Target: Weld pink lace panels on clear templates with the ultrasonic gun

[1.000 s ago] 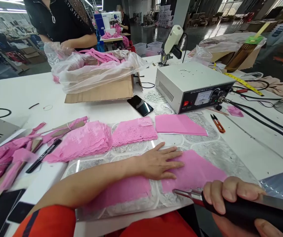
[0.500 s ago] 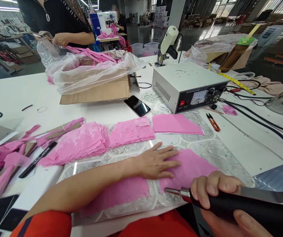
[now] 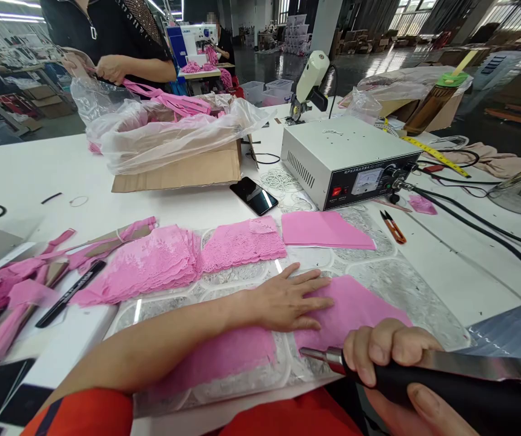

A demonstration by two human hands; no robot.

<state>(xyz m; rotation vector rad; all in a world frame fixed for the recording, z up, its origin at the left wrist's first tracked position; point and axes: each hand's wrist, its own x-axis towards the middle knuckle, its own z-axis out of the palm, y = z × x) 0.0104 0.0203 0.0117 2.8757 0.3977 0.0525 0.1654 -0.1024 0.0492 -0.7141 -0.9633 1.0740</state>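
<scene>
My left hand (image 3: 290, 300) lies flat with fingers spread on a pink fabric piece (image 3: 355, 303), pressing it against the marbled mat (image 3: 260, 378). In my right hand (image 3: 397, 357) is a black-handled tool (image 3: 464, 387) with a slim metal tip, fingers wrapped round the grip. Its tip touches or hovers just at the near left edge of that fabric; I cannot tell which. Another pink piece (image 3: 224, 357) lies under my left forearm. Beyond are a stack of pink lace (image 3: 151, 260), a smaller lace pile (image 3: 245, 242) and a flat pink stack (image 3: 324, 230).
A grey control box (image 3: 351, 151) with a meter and cables stands behind the mat. Nearby lie a phone (image 3: 254, 195), orange thread snips (image 3: 393, 227) and a black marker (image 3: 70, 293). A plastic-lined carton (image 3: 174, 169) sits further back, where a co-worker's hand (image 3: 112, 68) holds pink strips.
My right hand has shifted slightly left with the tool, its tip at the fabric's near edge. My left hand stays in place. The co-worker's hands have moved a little.
</scene>
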